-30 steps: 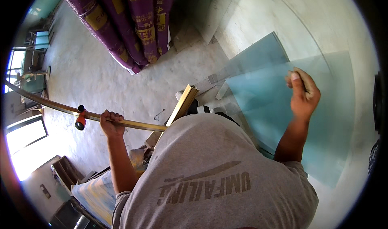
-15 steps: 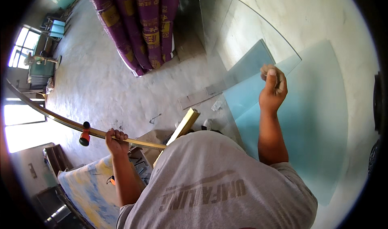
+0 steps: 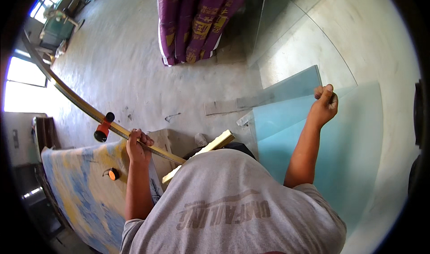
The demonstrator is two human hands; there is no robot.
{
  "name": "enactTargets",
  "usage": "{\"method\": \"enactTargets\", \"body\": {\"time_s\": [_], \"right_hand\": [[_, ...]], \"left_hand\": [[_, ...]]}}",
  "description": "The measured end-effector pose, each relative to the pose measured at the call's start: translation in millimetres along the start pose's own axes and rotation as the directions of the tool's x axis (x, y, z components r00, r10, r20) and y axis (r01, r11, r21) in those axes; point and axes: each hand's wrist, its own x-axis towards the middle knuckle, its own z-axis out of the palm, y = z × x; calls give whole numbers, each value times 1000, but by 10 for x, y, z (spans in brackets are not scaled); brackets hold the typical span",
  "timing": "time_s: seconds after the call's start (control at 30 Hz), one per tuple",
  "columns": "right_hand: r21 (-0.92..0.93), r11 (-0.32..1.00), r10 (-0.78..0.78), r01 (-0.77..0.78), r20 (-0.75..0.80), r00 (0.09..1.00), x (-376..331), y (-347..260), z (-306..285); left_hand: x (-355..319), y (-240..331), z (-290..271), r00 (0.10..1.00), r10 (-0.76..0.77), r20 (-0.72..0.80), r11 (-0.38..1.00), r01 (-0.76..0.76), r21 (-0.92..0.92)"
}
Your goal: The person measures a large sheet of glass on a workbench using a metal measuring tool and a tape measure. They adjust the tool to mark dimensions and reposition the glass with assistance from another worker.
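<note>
My left hand is wrapped round a long, thin gold-edged bar, which runs from the upper left toward my waist. A red and black sliding piece sits on the bar beyond my fist. At the bar's near end lies a pale yellow crosspiece, partly hidden by my shirt; together they look like a large T-square. My right hand is closed at the upper edge of a bluish glass sheet, thumb up and fingers curled. The fingertips' contact with the glass is partly hidden.
Further glass panes lean at the right. Purple printed wrapped bundles stand ahead. At lower left, a table with a blue-yellow patterned cover carries a round orange object. Flat strips lie on the concrete floor.
The view has swung, so the bundles and panes appear farther right and more of the patterned cover shows. My left hand keeps the bar; my right hand stays at the glass edge.
</note>
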Motion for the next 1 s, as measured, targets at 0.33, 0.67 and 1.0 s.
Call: {"method": "enactTargets", "body": {"time_s": [0.33, 0.67, 1.0], "right_hand": [[74, 995, -71, 63, 103, 992, -183, -497, 409], [118, 990, -109, 74, 331, 937, -637, -1099, 905], [245, 962, -255, 121, 639, 726, -1502, -1753, 1408]], "left_hand": [[-347, -57, -488, 997, 62, -44, 995, -66, -80], [-591, -13, -1002, 971, 215, -102, 975, -208, 72], [-1291, -456, -1615, 902, 360, -239, 925, -379, -38]]}}
